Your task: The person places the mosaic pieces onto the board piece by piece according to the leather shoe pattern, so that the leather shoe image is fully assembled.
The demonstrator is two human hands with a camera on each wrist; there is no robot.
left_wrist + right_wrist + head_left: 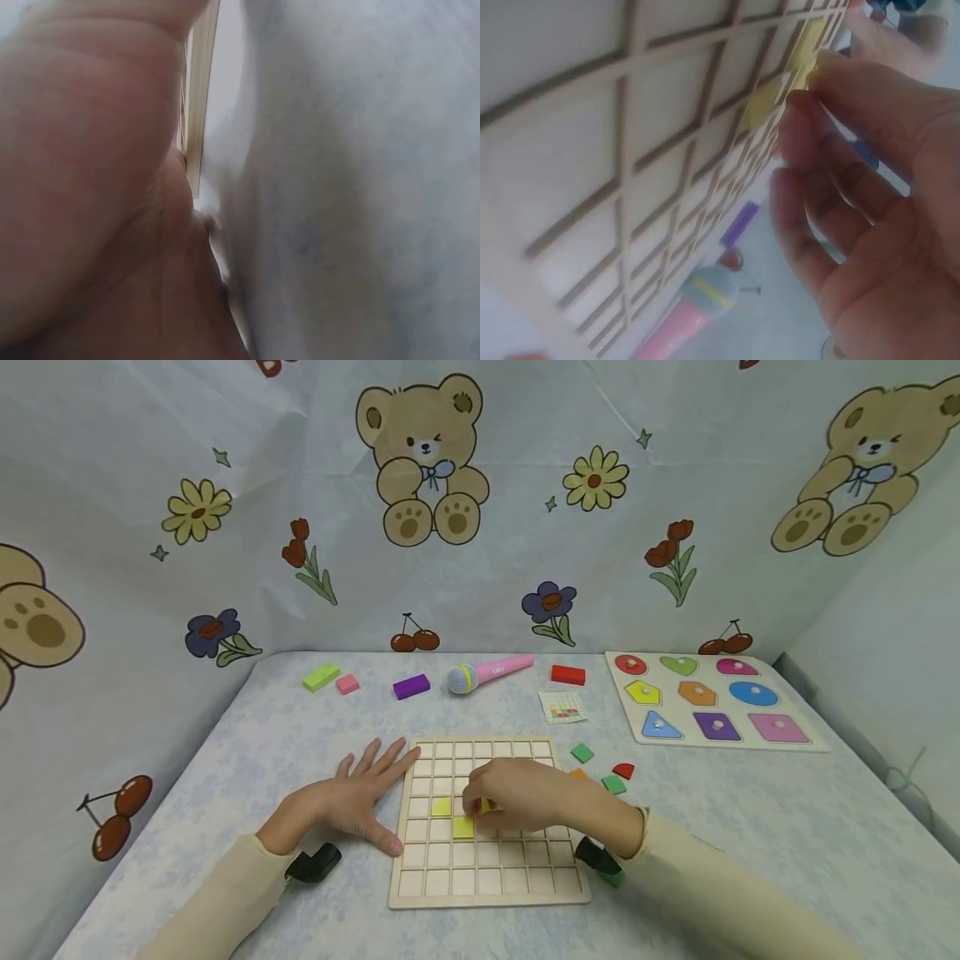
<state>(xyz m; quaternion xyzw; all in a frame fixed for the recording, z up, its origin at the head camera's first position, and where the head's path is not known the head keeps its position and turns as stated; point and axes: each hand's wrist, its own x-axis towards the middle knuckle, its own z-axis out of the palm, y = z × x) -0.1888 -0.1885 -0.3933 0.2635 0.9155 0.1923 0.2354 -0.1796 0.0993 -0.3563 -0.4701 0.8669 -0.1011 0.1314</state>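
A wooden grid board (pixel 487 868) lies in the middle of the table. Two yellow tiles (pixel 441 807) (pixel 462 827) sit in adjoining cells left of its centre. My right hand (pixel 480 802) hovers low over the board, and its fingertips pinch a third yellow tile (pixel 487 806) right beside them. The right wrist view has those fingertips (pixel 810 94) on the yellow tile (pixel 804 71), next to a seated yellow tile (pixel 763 105). My left hand (pixel 360 797) lies flat on the cloth, fingers spread, against the board's left edge (pixel 201 90). Its palm (pixel 90 187) fills the left wrist view.
Loose green (pixel 582 752), red (pixel 623 770) and green (pixel 613 784) tiles lie right of the board. Further back are a pattern card (pixel 563 707), a pink microphone (pixel 487 674), green, pink, purple and red blocks, and a shape puzzle tray (pixel 806 739) at the right.
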